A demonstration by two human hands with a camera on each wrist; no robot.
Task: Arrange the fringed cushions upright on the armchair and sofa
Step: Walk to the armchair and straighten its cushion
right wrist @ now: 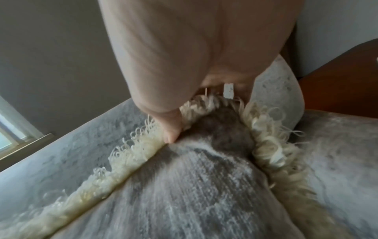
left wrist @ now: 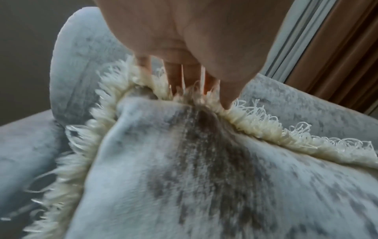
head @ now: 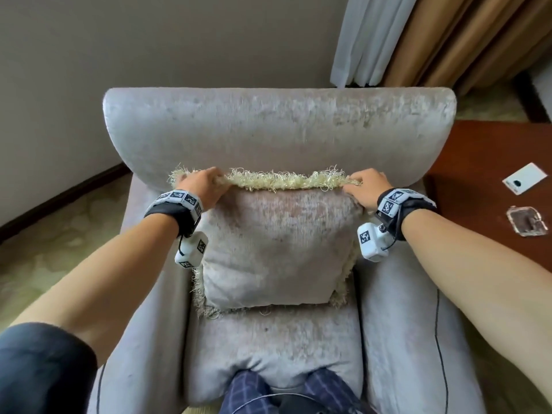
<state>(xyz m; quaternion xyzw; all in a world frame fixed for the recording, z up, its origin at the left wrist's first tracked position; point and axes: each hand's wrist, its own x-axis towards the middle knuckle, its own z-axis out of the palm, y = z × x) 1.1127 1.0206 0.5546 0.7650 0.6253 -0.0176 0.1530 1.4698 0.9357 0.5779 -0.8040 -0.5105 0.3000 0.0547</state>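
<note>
Head view: your left hand (head: pixel 203 186) and right hand (head: pixel 366 186) pinch the fringed cushion's (head: pixel 277 249) top corners; it stands against the armchair (head: pixel 277 130) back.
Wrist views: fingers (left wrist: pixel 175 77) curled into fringe (right wrist: pixel 131 155). Letting go unevenly could tip it forward.

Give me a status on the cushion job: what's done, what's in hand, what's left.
Done: one fringed cushion stands upright on the armchair seat, leaning on the backrest.

In hand: the left hand and right hand each pinch a top corner of it at the fringe, so it is not yet released.

Left: letting go, then the sofa cushions. No sofa or other cushion shows in these views.
</note>
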